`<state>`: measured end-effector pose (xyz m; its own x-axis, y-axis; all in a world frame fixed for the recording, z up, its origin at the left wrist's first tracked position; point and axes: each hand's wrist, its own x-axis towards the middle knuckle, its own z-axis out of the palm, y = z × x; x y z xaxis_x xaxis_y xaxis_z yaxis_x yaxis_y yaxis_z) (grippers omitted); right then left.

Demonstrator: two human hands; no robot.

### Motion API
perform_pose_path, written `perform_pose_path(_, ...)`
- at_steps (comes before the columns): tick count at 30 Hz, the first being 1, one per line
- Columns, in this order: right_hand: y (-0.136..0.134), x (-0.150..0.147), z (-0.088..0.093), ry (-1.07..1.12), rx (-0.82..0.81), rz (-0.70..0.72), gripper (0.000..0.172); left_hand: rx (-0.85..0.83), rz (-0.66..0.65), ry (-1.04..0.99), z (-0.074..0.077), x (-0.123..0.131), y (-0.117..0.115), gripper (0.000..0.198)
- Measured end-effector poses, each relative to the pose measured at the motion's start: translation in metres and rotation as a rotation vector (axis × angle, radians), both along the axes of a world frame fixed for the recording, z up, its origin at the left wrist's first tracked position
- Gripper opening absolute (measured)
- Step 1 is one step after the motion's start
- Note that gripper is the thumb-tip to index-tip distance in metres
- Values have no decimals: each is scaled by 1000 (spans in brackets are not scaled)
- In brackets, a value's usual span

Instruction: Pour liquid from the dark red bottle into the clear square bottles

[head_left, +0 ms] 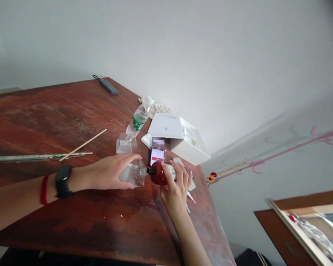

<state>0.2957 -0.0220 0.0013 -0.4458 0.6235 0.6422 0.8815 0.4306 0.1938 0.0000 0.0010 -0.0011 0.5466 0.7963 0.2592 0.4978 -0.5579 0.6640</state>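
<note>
My left hand [118, 171] is wrapped round a clear bottle [135, 174] with a square-looking body, its neck pointing right. My right hand [176, 184] grips a dark red-brown bottle [159, 173] with a white label, tilted so its black mouth meets the clear bottle's neck. Whether liquid passes between them I cannot make out. Just behind the two bottles stands a phone [157, 151] with a lit screen. A second clear square container [126, 143] is beyond my left hand, close to a water bottle [138, 120] with a green label.
White boxes [166, 125] stand by the wall, with a cloth [159, 108] behind. Thin wooden sticks [83, 145] and a long plastic packet [36, 157] lie at left. A grey device [108, 87] rests at the far edge. Wet spots [147, 205] mark the wooden table [86, 225].
</note>
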Motion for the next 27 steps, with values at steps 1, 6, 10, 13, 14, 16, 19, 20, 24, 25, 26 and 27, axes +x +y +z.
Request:
perform_pose_path(1,0,1,0,-7,1,4,83,-1,-1,-2,0,0,0,81)
perform_pose_path(6,1,4,-3,-22,-1,0,84,-7,6,5,0,-1,-1,82)
perform_pose_path(10,0,3,-3,-24,6,2,83,15,5,-6,-2,-1,0,80)
perform_pose_path(13,0,3,-3,-26,0,-3,85,20,-1,-15,-4,0,1,81)
perform_pose_path(14,0,3,-3,-26,-1,-5,85,18,-2,-16,-4,0,1,81)
perform_pose_path(16,0,3,-2,-26,-2,-10,86,13,-5,-15,-3,0,0,81)
perform_pose_path(19,0,3,-2,-21,-13,-13,86,12,-2,-12,-2,0,-1,80)
perform_pose_path(20,-1,3,-2,-18,-15,-13,87,11,0,-10,-1,0,-1,81)
perform_pose_path(24,0,3,-3,-17,-31,-22,87,14,6,-6,1,0,-1,80)
perform_pose_path(25,0,3,-3,-18,-33,-25,86,15,5,-8,1,0,-1,79)
perform_pose_path(26,0,3,-3,-18,-32,-26,86,15,2,-12,1,0,-1,79)
perform_pose_path(27,0,4,-4,-18,-29,-24,85,12,-2,-14,1,0,-1,78)
